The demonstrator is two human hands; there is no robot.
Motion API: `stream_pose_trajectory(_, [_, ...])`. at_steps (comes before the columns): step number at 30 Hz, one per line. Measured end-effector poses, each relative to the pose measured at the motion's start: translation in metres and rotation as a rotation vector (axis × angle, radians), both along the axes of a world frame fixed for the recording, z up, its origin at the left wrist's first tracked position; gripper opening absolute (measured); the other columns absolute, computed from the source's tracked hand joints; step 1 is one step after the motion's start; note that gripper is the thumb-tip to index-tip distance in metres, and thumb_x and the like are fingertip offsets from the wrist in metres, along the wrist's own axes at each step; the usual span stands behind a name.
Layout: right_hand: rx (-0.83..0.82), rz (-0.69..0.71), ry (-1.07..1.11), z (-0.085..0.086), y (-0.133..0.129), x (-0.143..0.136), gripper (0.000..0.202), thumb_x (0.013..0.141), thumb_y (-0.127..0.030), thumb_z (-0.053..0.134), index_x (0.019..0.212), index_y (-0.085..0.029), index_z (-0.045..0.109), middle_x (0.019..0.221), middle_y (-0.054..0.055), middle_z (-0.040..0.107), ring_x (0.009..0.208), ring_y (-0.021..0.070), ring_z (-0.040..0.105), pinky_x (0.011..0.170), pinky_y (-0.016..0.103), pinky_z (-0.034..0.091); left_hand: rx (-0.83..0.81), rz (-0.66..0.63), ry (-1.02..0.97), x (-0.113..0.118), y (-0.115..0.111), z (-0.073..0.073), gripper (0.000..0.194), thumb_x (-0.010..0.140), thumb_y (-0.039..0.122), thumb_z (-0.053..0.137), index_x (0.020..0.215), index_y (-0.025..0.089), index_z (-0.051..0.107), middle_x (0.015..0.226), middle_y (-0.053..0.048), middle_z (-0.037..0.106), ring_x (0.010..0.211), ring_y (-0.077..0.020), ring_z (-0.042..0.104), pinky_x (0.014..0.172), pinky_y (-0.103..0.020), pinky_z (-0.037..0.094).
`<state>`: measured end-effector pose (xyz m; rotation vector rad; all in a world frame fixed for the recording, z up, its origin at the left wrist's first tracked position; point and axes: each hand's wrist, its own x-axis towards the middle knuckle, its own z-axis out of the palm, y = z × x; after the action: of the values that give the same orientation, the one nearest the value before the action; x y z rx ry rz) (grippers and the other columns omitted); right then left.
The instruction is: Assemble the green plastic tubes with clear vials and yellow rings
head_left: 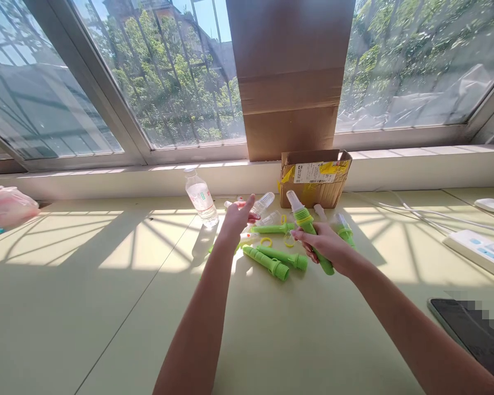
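Note:
My right hand (323,244) is wrapped round a green plastic handle (324,264), which tilts up and to the left. Yellow shows at its threaded collar, and a whitish translucent tip (294,200) stands on top. My left hand (235,219) reaches over the far side of the pile, thumb and fingers round the near end of a clear plastic cap (265,203); the hand partly hides it. Between my hands lie several green handles (265,262) with threaded ends, a yellow ring (266,242) and another clear cap (270,218).
A clear water bottle (201,200) stands left of the pile. Behind it sits an open cardboard box (313,181) near the sill. To the right are a white power strip (481,252), cables and a phone (469,334). A pink plastic bag (8,206) lies far left.

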<state>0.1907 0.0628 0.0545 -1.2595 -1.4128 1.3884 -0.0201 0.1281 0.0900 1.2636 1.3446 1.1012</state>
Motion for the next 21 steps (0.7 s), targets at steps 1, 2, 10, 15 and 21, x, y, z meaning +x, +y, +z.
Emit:
stream_pose_trajectory(1, [0.008,0.000,-0.013,0.000,0.000,0.000,0.033,0.074,-0.051,0.060,0.069,-0.020,0.047,0.048,-0.007,0.041,0.038,0.0071,0.034,0.039,0.023,0.031,-0.071,-0.015,-0.156,0.001,0.000,0.001,0.045,0.066,0.059,0.066,0.080,0.018,0.056,0.067,-0.004,0.064,0.061,-0.0133,0.056,0.062,-0.027,0.044])
stream_pose_trajectory(2, [0.017,0.004,-0.028,0.000,-0.001,-0.001,0.033,0.075,-0.051,0.059,0.068,-0.021,0.046,0.048,-0.006,0.041,0.038,0.0071,0.034,0.039,0.023,0.031,-0.133,-0.061,-0.298,0.003,0.000,0.003,0.045,0.067,0.058,0.066,0.083,0.018,0.054,0.070,-0.003,0.063,0.062,-0.0122,0.056,0.066,-0.029,0.046])
stream_pose_trajectory(10, [0.041,0.048,-0.176,0.003,-0.004,-0.004,0.029,0.078,-0.047,0.056,0.069,-0.022,0.046,0.048,-0.005,0.039,0.039,0.0090,0.037,0.038,0.024,0.030,-0.250,-0.269,-0.600,0.031,-0.018,0.016,0.028,0.068,0.038,0.071,0.081,0.018,0.057,0.078,-0.001,0.060,0.076,-0.0123,0.058,0.080,-0.032,0.045])
stream_pose_trajectory(15, [0.043,0.032,-0.229,0.009,-0.006,-0.006,0.029,0.078,-0.045,0.056,0.067,-0.021,0.045,0.048,-0.006,0.038,0.039,0.0086,0.037,0.037,0.023,0.030,-0.172,-0.185,-0.627,0.041,-0.022,0.016,0.028,0.068,0.039,0.069,0.084,0.018,0.058,0.086,-0.004,0.062,0.086,-0.0165,0.058,0.082,-0.034,0.043])
stream_pose_trajectory(21, [0.027,0.040,-0.286,0.016,-0.008,-0.009,0.027,0.079,-0.045,0.055,0.070,-0.020,0.049,0.046,-0.006,0.037,0.039,0.0083,0.036,0.036,0.021,0.030,-0.075,-0.163,-0.669,0.043,-0.023,0.017,0.031,0.069,0.041,0.068,0.089,0.019,0.057,0.099,-0.007,0.064,0.096,-0.0204,0.056,0.085,-0.036,0.041])
